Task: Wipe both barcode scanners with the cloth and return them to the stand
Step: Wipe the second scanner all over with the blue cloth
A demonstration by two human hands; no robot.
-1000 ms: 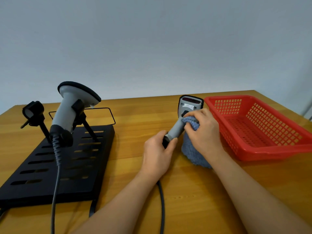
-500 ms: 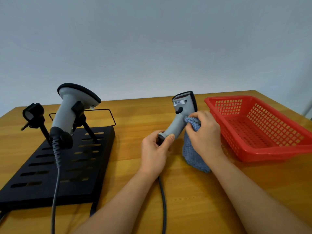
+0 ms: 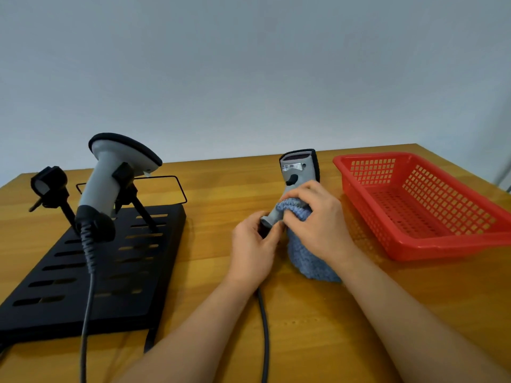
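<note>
My left hand (image 3: 253,248) grips the bottom end of a grey barcode scanner (image 3: 297,170), head up, above the table's middle. My right hand (image 3: 316,217) holds a blue cloth (image 3: 307,261) wrapped round the scanner's handle; the cloth hangs down to the table. A second grey scanner (image 3: 110,172) sits in the right holder of the black slotted stand (image 3: 83,283) at the left. The stand's left holder (image 3: 49,186) holds nothing.
A red plastic basket (image 3: 414,205) stands at the right, close to my right hand. The held scanner's dark cable (image 3: 264,335) runs toward me between my forearms. Another cable (image 3: 87,313) hangs from the docked scanner over the stand.
The held scanner has turned, so its label side and trigger now face me. My right hand with the cloth has slid down the handle toward my left hand.
</note>
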